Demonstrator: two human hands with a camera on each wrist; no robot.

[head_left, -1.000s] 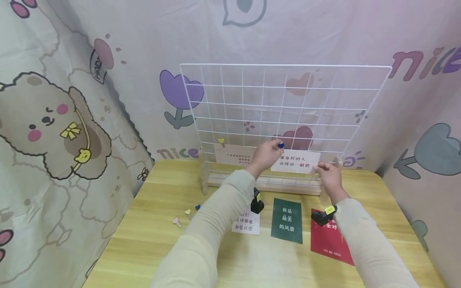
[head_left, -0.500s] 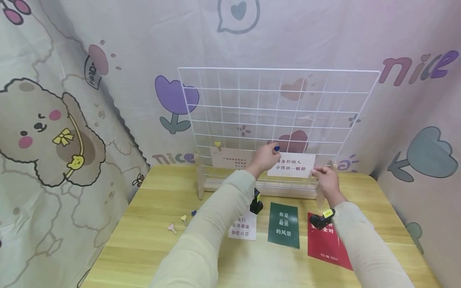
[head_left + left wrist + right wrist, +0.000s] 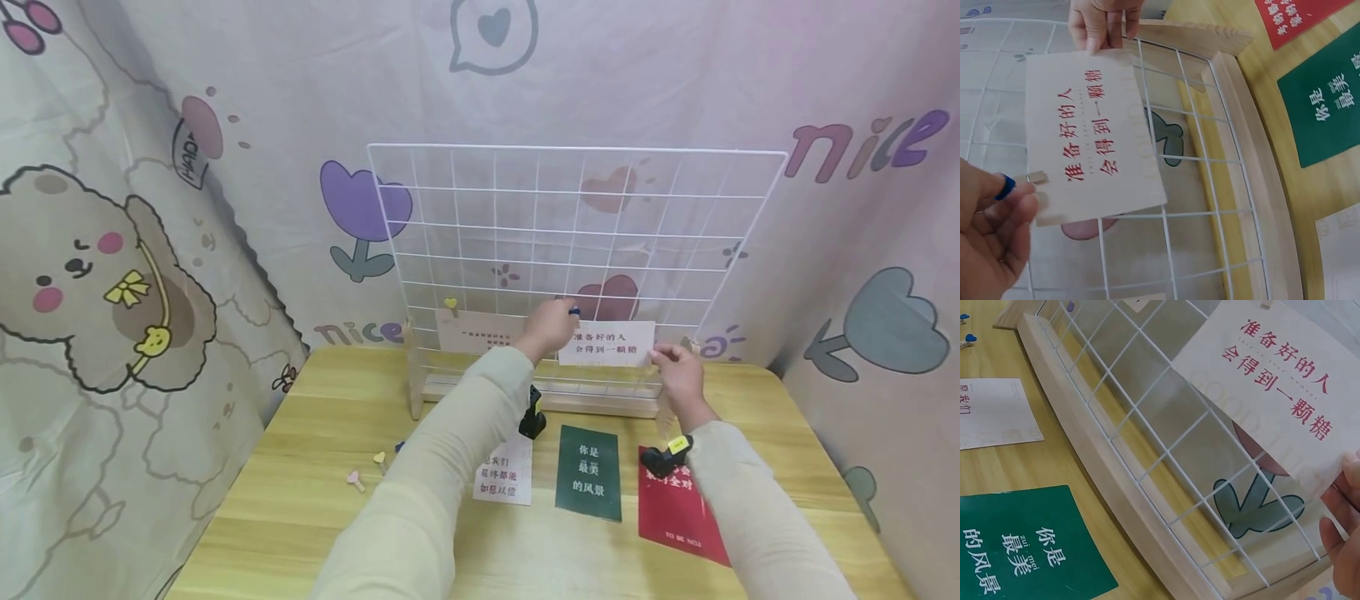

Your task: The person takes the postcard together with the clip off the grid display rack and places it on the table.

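Note:
A white card with red writing lies against the front of the white wire grid. My left hand pinches a small clip with a blue heart between thumb and fingers. The light wooden end of that clip overlaps the card's upper left edge in the left wrist view. At the card's right edge, my right hand grips a corner between thumb and fingers. A second card hangs on the grid to the left, under a yellow heart clip, partly behind my left hand.
On the wooden table lie a white card, a green card and a red card. Loose heart clips, one pink and one yellow, sit left of my left sleeve. A wooden base supports the grid.
The head view has shifted slightly. My left fingers have closed further over the blue heart, which shows less now. Both hands stay at the card.

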